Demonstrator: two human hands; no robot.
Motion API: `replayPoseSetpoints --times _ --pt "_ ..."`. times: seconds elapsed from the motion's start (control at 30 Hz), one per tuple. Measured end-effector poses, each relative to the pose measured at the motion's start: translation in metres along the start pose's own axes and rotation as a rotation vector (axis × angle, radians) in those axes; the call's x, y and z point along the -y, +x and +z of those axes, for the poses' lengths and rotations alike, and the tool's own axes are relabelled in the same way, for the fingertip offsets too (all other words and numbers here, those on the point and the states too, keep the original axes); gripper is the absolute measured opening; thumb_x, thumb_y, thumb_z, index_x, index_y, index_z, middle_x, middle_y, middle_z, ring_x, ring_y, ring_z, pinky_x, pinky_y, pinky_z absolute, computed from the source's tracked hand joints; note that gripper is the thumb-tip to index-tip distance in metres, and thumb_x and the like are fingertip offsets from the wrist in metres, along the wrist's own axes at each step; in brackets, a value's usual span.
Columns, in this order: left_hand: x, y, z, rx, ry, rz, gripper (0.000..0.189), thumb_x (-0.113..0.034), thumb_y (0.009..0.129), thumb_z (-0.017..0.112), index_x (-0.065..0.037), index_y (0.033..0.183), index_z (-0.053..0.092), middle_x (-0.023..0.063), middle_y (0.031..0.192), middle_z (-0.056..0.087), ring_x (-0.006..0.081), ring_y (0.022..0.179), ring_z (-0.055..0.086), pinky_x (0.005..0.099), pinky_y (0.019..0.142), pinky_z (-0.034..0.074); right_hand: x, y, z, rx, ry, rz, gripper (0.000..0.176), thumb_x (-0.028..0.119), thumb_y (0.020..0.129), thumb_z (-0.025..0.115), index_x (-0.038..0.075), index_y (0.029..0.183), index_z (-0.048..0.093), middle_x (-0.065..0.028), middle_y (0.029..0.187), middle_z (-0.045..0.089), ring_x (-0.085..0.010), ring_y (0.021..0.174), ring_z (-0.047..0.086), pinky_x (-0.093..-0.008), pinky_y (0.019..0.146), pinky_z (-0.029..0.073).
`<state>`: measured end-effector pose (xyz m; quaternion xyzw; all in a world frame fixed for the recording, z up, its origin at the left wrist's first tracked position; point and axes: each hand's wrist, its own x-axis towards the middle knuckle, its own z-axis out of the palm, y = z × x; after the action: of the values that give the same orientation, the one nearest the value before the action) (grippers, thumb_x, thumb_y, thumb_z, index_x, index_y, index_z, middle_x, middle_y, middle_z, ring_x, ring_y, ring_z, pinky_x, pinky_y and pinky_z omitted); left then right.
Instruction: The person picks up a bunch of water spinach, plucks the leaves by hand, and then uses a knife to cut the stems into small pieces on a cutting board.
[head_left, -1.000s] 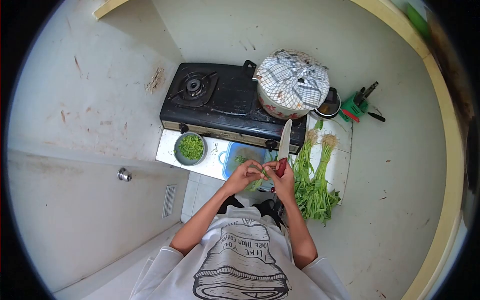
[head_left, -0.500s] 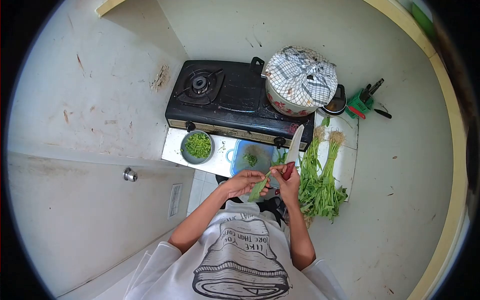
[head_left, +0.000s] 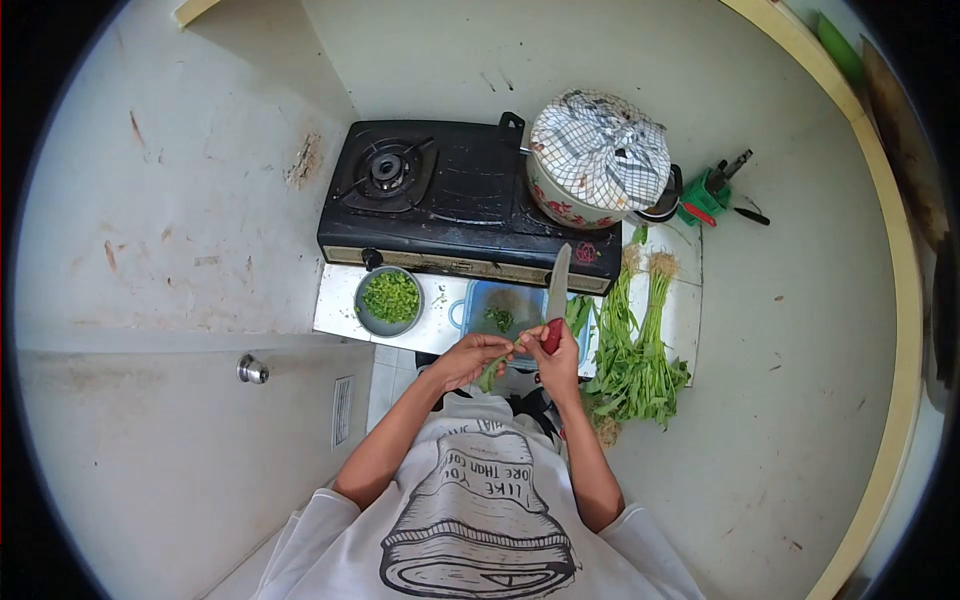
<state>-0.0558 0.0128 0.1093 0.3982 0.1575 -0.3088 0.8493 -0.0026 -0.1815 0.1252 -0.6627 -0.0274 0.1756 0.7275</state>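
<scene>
My left hand (head_left: 468, 362) is closed on a green leaf (head_left: 488, 378), which hangs down between the hands. My right hand (head_left: 558, 372) grips a kitchen knife (head_left: 559, 285) by its red handle, blade pointing up and away from me. Its thumb and fingertips also meet the leaf's stem near my left fingertips. Just beyond the hands lies a blue chopping board (head_left: 480, 302) bearing a small heap of chopped greens (head_left: 498, 318). Further left, a grey bowl (head_left: 361, 318) holds chopped green pieces (head_left: 391, 297). Bunches of leafy greens with roots (head_left: 640, 370) lie to the right.
A black gas stove (head_left: 465, 165) stands behind the board. On its right side sits a flowered pot (head_left: 560, 207) wrapped in a checked cloth (head_left: 600, 145). A green basket (head_left: 706, 200) with knives is at the back right. A door with a round knob (head_left: 252, 369) is at left.
Both hands have shifted slightly left with the knife and leaf, and my fingertips have come closer together. The leaf now looks more folded between them. The whole view has shifted a little.
</scene>
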Motion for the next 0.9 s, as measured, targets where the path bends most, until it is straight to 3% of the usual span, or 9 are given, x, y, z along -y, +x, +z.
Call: replayPoseSetpoints --times 0.13,0.23,0.43,0.53,0.63,0.77,0.8,0.9 --pt "-0.003 -0.001 -0.016 -0.033 0.204 -0.005 0.027 -0.020 0.104 0.066 -0.001 0.122 0.072 0.0016 0.099 0.068 0.0085 0.085 0.061 0.0268 0.076 0.052 -0.012 -0.001 0.013 -0.024 -0.047 -0.050 0.029 0.002 0.096 0.073 0.004 0.088 0.045 -0.0112 0.090 0.070 -0.0121 0.085 0.068 -0.0294 0.076 0.055" --pt "-0.002 0.002 -0.029 -0.126 0.558 0.085 0.024 -0.020 0.103 0.067 -0.004 0.121 0.073 0.0006 0.100 0.069 0.0085 0.088 0.060 0.0286 0.077 0.050 -0.031 -0.008 0.017 -0.092 -0.157 -0.119 0.029 0.003 0.096 0.073 0.004 0.088 0.046 -0.0120 0.090 0.071 -0.0130 0.086 0.068 -0.0303 0.077 0.054" --pt "-0.003 0.014 -0.046 -0.036 0.760 0.119 0.021 -0.019 0.102 0.068 -0.002 0.113 0.074 0.0027 0.099 0.071 0.0099 0.092 0.062 0.0297 0.081 0.052 -0.054 -0.008 0.008 -0.107 -0.115 -0.044 0.026 0.006 0.097 0.071 0.004 0.088 0.047 -0.0127 0.092 0.072 -0.0154 0.085 0.069 -0.0316 0.077 0.054" --pt "-0.010 0.013 -0.040 -0.134 0.904 0.106 0.018 -0.015 0.099 0.070 -0.003 0.111 0.075 0.0087 0.101 0.074 0.0156 0.092 0.067 0.0337 0.083 0.053 -0.060 -0.004 0.006 -0.109 -0.094 -0.032 0.023 0.010 0.099 0.070 0.002 0.090 0.051 -0.0118 0.091 0.073 -0.0172 0.083 0.071 -0.0330 0.074 0.056" --pt "0.023 0.027 -0.076 -0.362 1.140 0.528 0.015 -0.010 0.093 0.071 -0.005 0.107 0.076 0.0136 0.090 0.072 0.0282 0.082 0.069 0.0375 0.079 0.055 -0.062 -0.002 -0.002 -0.144 -0.233 -0.014 0.025 0.019 0.102 0.067 0.000 0.094 0.055 -0.0140 0.085 0.073 -0.0235 0.078 0.073 -0.0371 0.070 0.056" --pt "0.046 0.031 -0.109 -0.480 1.207 0.465 0.016 -0.009 0.091 0.072 -0.007 0.106 0.076 0.0177 0.098 0.071 0.0371 0.089 0.069 0.0419 0.083 0.054 -0.073 -0.005 -0.038 0.033 -0.657 0.076 0.040 0.037 0.108 0.057 -0.002 0.099 0.060 -0.0154 0.078 0.071 -0.0242 0.075 0.072 -0.0385 0.070 0.055" --pt "0.050 0.030 -0.112 -0.490 1.206 0.481 0.017 -0.010 0.090 0.072 -0.007 0.106 0.076 0.0177 0.098 0.071 0.0376 0.090 0.069 0.0424 0.083 0.054 -0.075 -0.011 -0.041 0.045 -0.717 0.078 0.042 0.038 0.107 0.056 -0.002 0.099 0.060 -0.0214 0.074 0.068 -0.0374 0.072 0.070 -0.0467 0.070 0.054" --pt "0.061 0.031 -0.115 -0.549 1.185 0.597 0.016 -0.009 0.090 0.071 -0.006 0.106 0.072 0.0178 0.097 0.069 0.0388 0.089 0.068 0.0449 0.083 0.054 -0.085 -0.023 -0.045 0.148 -0.900 0.001 0.041 0.039 0.107 0.056 -0.002 0.102 0.061 -0.0253 0.076 0.069 -0.0474 0.075 0.069 -0.0540 0.071 0.053"
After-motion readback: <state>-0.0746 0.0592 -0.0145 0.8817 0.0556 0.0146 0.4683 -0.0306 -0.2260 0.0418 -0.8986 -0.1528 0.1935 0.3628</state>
